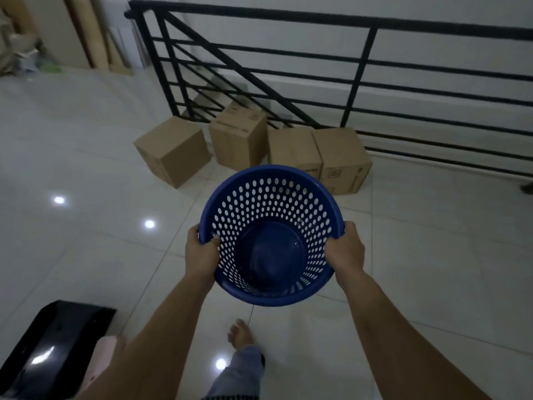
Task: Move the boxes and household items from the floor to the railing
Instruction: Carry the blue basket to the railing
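1. The left hand (202, 252) and right hand (344, 249) each curl round the rim of the basket (259, 203) on opposite sides, so the grip is pinching plastic, not spread.
2. The basket hangs between the two hands, clear of the floor (432, 241), with its mouth tipped toward the person.
3. The boxes (239, 137) sit ahead of the grip, below the railing (357, 82).
4. The best move is probably to hold both hands level, lower the basket base-first beside the row, and let go only once it stands.
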A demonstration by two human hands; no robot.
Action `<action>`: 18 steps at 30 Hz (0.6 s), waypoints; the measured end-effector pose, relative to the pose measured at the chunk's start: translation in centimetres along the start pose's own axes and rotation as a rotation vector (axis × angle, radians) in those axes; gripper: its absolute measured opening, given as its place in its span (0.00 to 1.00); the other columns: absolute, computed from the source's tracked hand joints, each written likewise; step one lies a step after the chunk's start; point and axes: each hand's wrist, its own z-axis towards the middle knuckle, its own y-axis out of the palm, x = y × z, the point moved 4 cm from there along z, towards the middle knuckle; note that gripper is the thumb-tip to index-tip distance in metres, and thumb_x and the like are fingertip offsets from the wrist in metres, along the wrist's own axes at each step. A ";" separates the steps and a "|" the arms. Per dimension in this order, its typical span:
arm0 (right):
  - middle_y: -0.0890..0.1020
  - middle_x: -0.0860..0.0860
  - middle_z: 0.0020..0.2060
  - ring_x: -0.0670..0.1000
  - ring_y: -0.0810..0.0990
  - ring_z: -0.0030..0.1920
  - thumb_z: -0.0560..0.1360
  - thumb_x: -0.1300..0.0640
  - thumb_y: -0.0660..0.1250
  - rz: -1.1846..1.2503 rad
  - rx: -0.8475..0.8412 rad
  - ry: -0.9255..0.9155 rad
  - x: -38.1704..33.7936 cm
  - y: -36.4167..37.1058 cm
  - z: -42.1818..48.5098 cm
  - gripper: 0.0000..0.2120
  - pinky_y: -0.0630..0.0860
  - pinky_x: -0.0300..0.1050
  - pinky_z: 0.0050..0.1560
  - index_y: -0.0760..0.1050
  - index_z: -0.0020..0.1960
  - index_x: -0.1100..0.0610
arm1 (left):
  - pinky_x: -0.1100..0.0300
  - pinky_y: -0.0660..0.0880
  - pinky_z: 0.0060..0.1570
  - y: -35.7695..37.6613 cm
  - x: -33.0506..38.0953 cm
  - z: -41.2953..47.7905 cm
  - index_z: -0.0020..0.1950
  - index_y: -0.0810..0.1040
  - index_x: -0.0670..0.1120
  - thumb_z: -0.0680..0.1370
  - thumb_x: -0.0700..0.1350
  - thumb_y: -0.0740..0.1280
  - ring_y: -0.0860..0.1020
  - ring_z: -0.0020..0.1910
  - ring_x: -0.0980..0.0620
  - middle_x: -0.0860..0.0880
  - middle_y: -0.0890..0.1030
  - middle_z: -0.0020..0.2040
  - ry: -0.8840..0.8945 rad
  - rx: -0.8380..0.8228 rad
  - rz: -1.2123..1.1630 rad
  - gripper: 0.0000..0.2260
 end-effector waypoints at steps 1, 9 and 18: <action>0.81 0.50 0.46 0.54 0.82 0.43 0.75 0.60 0.63 0.005 0.005 0.013 -0.4 0.6 1.4 0.13 0.83 0.57 0.46 0.70 0.58 0.48 | 0.42 0.80 0.52 0.8 0.2 1.6 0.65 0.70 0.47 0.80 0.38 0.64 0.80 0.52 0.42 0.45 0.79 0.55 -0.014 -0.006 0.003 0.14; 0.81 0.51 0.46 0.55 0.81 0.45 0.75 0.61 0.63 0.017 0.009 0.087 -6.9 8.4 12.8 0.13 0.83 0.58 0.48 0.70 0.58 0.51 | 0.41 0.80 0.53 4.9 4.4 16.4 0.64 0.70 0.48 0.78 0.37 0.65 0.80 0.52 0.42 0.47 0.79 0.54 -0.094 -0.029 0.061 0.16; 0.79 0.49 0.43 0.54 0.80 0.43 0.74 0.63 0.63 -0.014 -0.046 0.048 -16.4 16.8 25.3 0.13 0.80 0.52 0.45 0.70 0.56 0.51 | 0.41 0.79 0.54 8.3 9.9 31.8 0.66 0.70 0.45 0.76 0.36 0.65 0.80 0.53 0.41 0.45 0.79 0.55 -0.117 0.056 0.139 0.18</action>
